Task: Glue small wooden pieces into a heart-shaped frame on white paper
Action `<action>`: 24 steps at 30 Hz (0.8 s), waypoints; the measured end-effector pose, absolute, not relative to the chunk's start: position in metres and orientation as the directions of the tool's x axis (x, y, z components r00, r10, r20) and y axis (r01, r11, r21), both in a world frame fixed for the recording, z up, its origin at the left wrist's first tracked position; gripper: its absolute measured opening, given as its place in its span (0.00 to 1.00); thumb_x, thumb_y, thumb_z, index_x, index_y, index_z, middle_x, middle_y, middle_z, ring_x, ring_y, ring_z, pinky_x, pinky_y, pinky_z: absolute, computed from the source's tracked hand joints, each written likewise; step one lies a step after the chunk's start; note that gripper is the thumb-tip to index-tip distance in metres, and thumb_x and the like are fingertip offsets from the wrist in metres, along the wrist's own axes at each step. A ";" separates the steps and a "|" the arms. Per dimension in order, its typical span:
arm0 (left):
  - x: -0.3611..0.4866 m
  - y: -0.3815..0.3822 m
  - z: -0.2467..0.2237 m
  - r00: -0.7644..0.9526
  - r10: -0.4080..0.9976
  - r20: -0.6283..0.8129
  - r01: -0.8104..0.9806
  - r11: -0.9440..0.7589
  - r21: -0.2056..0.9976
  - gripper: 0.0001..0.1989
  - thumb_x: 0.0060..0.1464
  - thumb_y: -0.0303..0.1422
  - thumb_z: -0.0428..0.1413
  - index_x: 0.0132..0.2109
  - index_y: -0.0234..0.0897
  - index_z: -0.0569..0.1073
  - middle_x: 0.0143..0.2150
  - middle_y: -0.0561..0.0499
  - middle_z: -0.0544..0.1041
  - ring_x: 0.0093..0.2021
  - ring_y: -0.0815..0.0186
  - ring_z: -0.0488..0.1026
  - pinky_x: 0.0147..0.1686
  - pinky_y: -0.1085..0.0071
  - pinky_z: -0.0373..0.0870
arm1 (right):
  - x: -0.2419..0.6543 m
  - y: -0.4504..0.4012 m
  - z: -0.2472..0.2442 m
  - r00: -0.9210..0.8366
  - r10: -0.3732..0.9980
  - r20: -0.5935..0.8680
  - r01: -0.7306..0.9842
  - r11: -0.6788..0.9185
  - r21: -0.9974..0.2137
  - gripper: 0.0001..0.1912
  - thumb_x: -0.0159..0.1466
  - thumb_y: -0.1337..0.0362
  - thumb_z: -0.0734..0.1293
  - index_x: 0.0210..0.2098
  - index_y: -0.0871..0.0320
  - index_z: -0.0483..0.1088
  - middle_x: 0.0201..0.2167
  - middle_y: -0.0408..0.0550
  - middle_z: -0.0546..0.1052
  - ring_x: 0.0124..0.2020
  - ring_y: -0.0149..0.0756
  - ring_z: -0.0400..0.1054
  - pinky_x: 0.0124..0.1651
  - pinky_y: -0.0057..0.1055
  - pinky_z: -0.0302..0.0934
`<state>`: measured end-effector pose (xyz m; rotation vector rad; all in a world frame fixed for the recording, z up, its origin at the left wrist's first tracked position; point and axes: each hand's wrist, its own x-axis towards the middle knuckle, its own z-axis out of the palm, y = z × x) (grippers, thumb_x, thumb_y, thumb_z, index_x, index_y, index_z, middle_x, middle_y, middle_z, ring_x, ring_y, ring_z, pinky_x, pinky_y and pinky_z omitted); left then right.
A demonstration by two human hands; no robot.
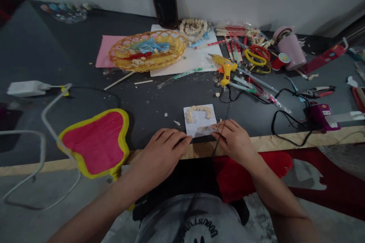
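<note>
A small square of white paper (pixel 199 129) lies at the table's front edge. Pale, chip-like beads (pixel 199 109) form an arch along its upper part, and a small bead cluster (pixel 203 128) sits lower down. My left hand (pixel 168 146) is at the paper's lower left corner, with thumb and fingers closed on it. At the right edge, my right hand (pixel 232 138) has its fingertips pinched beside the small cluster. Whatever is between those fingertips is too small to make out.
Behind the paper are a woven basket (pixel 114 59) with tassels and beads, a yellow glue gun (pixel 226 69), scissors (pixel 255 59) and a pink bottle (pixel 291 49). A pink-and-yellow panel (pixel 94 142) lies left; pliers (pixel 318 92) and a black cable (pixel 273 121) lie right.
</note>
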<state>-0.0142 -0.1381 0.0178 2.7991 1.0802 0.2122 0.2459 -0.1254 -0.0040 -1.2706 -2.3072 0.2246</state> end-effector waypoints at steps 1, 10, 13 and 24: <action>-0.014 -0.138 0.019 0.728 0.681 0.083 0.658 -0.727 0.198 0.20 0.59 0.22 0.49 0.56 0.36 0.72 0.50 0.42 0.77 0.51 0.53 0.71 0.52 0.53 0.68 | 0.245 -0.125 -0.004 -0.434 0.837 0.333 0.749 0.541 -0.383 0.05 0.69 0.66 0.63 0.40 0.56 0.71 0.36 0.51 0.78 0.39 0.40 0.72 0.44 0.38 0.69; -0.024 -0.126 0.026 0.563 0.820 0.100 0.749 -0.558 0.359 0.10 0.65 0.29 0.46 0.37 0.37 0.70 0.36 0.48 0.76 0.38 0.60 0.73 0.40 0.62 0.70 | 0.253 -0.125 0.000 -0.271 0.879 0.393 0.773 0.442 -0.455 0.17 0.68 0.62 0.65 0.27 0.51 0.53 0.23 0.40 0.67 0.26 0.33 0.65 0.31 0.30 0.58; -0.034 -0.120 0.027 0.545 0.829 0.127 0.742 -0.547 0.388 0.11 0.67 0.33 0.47 0.38 0.38 0.72 0.36 0.49 0.78 0.39 0.61 0.76 0.41 0.64 0.71 | 0.261 -0.121 0.005 -0.281 0.869 0.408 0.786 0.452 -0.421 0.16 0.66 0.68 0.63 0.26 0.51 0.52 0.22 0.40 0.66 0.26 0.32 0.64 0.32 0.29 0.58; -0.023 -0.052 0.042 0.570 0.820 0.047 0.773 -0.554 0.310 0.16 0.64 0.38 0.47 0.40 0.45 0.80 0.39 0.53 0.83 0.41 0.60 0.78 0.39 0.67 0.68 | 0.293 -0.083 0.019 -0.212 0.908 0.360 0.859 0.349 -0.375 0.06 0.67 0.63 0.61 0.42 0.56 0.68 0.41 0.53 0.78 0.41 0.42 0.73 0.43 0.38 0.69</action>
